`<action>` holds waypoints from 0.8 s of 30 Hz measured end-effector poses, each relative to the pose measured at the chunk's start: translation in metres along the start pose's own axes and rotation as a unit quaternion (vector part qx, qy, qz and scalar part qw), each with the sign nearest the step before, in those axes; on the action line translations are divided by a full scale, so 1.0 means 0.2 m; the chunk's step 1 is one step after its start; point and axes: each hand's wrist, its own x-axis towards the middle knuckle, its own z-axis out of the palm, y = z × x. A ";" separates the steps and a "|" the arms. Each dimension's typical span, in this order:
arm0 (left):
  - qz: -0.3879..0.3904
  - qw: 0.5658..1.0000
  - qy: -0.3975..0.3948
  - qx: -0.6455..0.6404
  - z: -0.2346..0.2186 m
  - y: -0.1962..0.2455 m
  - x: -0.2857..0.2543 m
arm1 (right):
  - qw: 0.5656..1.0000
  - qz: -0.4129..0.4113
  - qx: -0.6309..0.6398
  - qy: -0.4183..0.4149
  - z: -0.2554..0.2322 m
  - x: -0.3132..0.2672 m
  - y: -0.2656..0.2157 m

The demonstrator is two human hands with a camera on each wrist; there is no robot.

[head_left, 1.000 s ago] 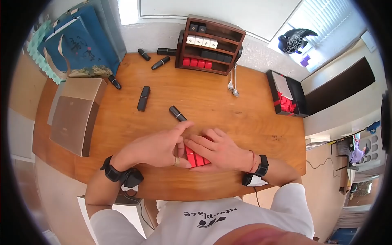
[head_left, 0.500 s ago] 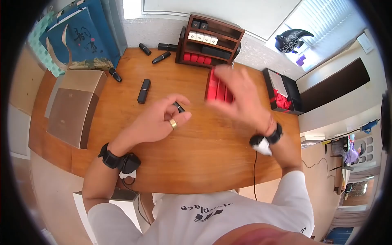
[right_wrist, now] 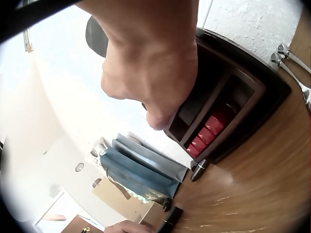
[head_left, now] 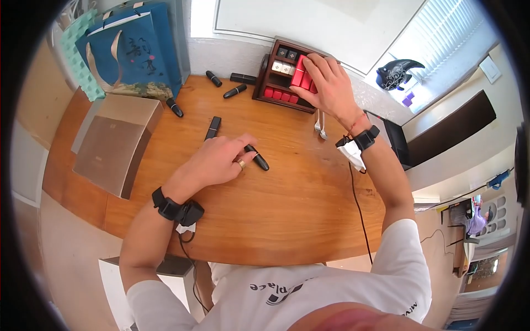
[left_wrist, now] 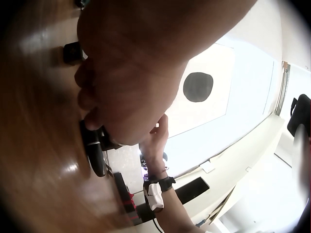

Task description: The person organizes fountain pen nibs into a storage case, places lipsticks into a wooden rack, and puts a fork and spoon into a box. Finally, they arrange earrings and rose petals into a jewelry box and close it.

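Note:
Several red lipsticks (head_left: pixel 302 77) side by side, each with a thin pale band, are in the grip of my right hand (head_left: pixel 333 91). That hand is at the dark wooden rack (head_left: pixel 264 80), overlapping its right part in the head view. Black, white and red lipsticks stand on the rack's shelves, with the red ones (right_wrist: pixel 206 137) lowest. My left hand (head_left: pixel 218 160) is low over the table, its thumb and fingers around the upper end of a black lipstick (head_left: pixel 260 161) with a silver band. In the left wrist view its fingertips (left_wrist: pixel 91 118) are at that lipstick's end.
Another black lipstick (head_left: pixel 213 128) lies just beyond the left hand. More black lipsticks (head_left: pixel 234 91) lie left of the rack. A brown box (head_left: pixel 113 146) and blue gift bag (head_left: pixel 135 52) stand at the left. A fork and spoon (head_left: pixel 320 127) lie under the right wrist.
My right hand has carried the red lipsticks from in front of the body, away and up to the rack. My left hand has let go of them and come down on the black lipstick.

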 end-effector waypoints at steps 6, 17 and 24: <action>0.011 1.000 0.006 0.005 0.00 0.00 0.00 | 1.000 -0.001 0.002 0.022 0.01 -0.01 0.02; -0.007 1.000 -0.014 0.006 0.00 0.00 0.00 | 0.999 -0.007 0.025 0.041 -0.01 0.02 0.02; 0.004 1.000 -0.004 0.011 0.01 -0.01 -0.01 | 0.998 -0.010 0.009 0.066 0.02 0.03 0.03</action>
